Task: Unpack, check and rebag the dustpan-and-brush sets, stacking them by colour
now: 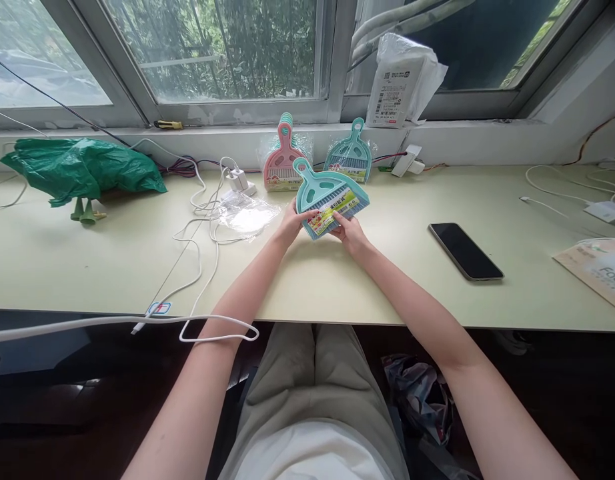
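Note:
I hold a teal mini dustpan-and-brush set [323, 192] with a yellow-green label just above the pale desk [337, 280], its handle pointing away to the left. My left hand [293, 223] grips its lower left edge, thumb on the label. My right hand [351, 233] pinches the lower right edge. Behind it, against the window sill, lean a pink set [281, 163] and another teal set [351, 155], both in clear wrapping.
An empty clear wrapper [247, 217] lies left of my hands among white charger cables [202, 220]. A black phone [465, 251] lies to the right. A green plastic bag [80, 170] sits far left, a paper packet [600, 267] far right, a white parcel [402, 83] on the sill.

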